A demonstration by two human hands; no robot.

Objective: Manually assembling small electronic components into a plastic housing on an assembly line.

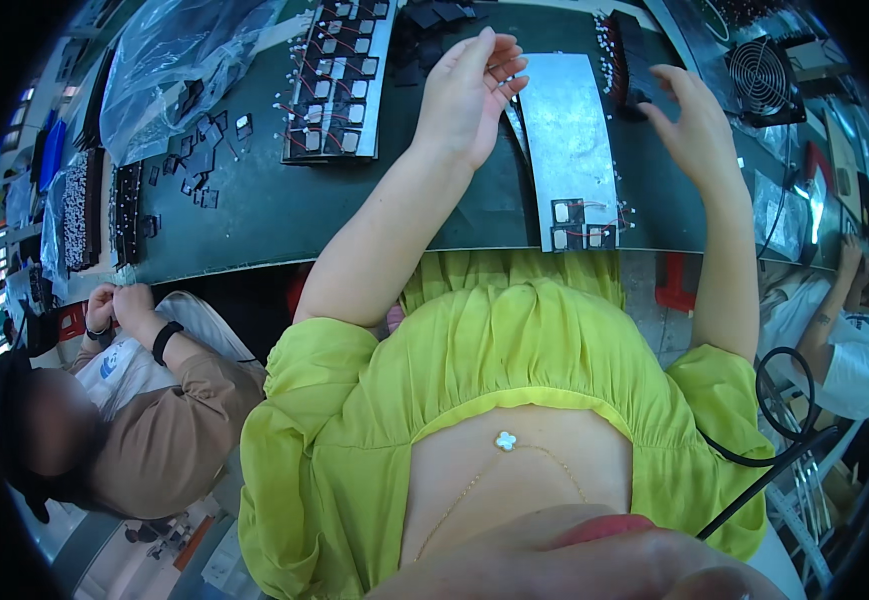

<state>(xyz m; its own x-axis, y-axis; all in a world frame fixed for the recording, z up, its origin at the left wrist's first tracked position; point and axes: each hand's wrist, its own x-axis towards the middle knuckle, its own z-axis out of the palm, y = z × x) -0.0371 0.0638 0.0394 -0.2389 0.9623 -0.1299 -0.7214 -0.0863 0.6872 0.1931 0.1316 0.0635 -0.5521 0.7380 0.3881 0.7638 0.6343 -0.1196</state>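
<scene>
My left hand [471, 98] is raised beside the upper left edge of a pale metal plate [567, 130], fingers loosely curled and apart, with nothing visible in it. Several small black square parts with silver faces and red wires [583, 226] sit on the plate's near end. To the right of the plate, my right hand [695, 115] has thumb and forefinger apart at the near end of a row of black wired pieces [632, 60]. Whether its fingertips touch a piece I cannot tell.
A second plate [373, 110] full of wired parts lies left, near scattered black pieces [200, 155] and a clear plastic bag [170, 75]. A black fan [760, 75] stands at the right. A co-worker [145, 400] sits at left; another person's arm [835, 300] shows at right.
</scene>
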